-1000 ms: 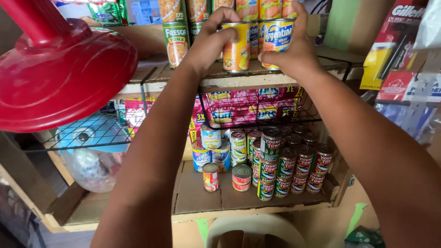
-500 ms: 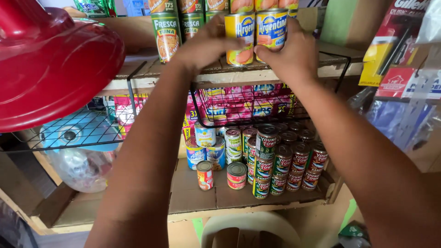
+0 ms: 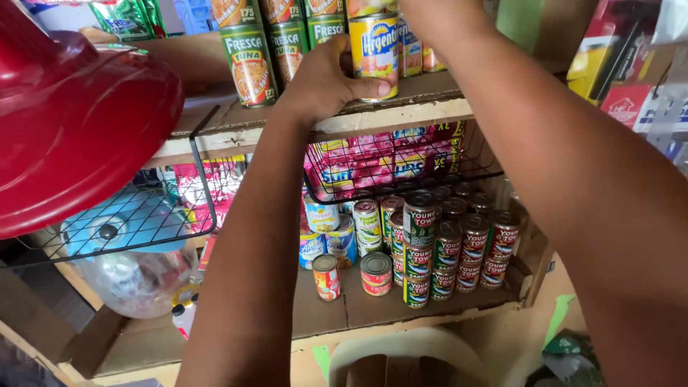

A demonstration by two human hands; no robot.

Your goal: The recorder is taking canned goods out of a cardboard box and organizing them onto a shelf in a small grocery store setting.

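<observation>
A yellow-labelled can (image 3: 373, 51) stands upright on the upper wooden shelf (image 3: 401, 107), near its front edge.

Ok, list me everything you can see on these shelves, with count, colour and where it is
yellow can: one, yellow with red band, front edge of the upper shelf, gripped by the left hand
green cans: at least three, green, upper shelf, left of the yellow can
upper shelf: one, bare wood, across the top
wire basket: one, black, hung under the upper shelf, holding pink and yellow packets
stacked cans: many, dark red and green, lower shelf, right
blue-and-white cans: a few, lower shelf, left of the stack
small cans: two, red, lower shelf front
red dome: one, red, upper left
left hand: on the yellow can
right hand: top edge, fingers out of view
</observation>
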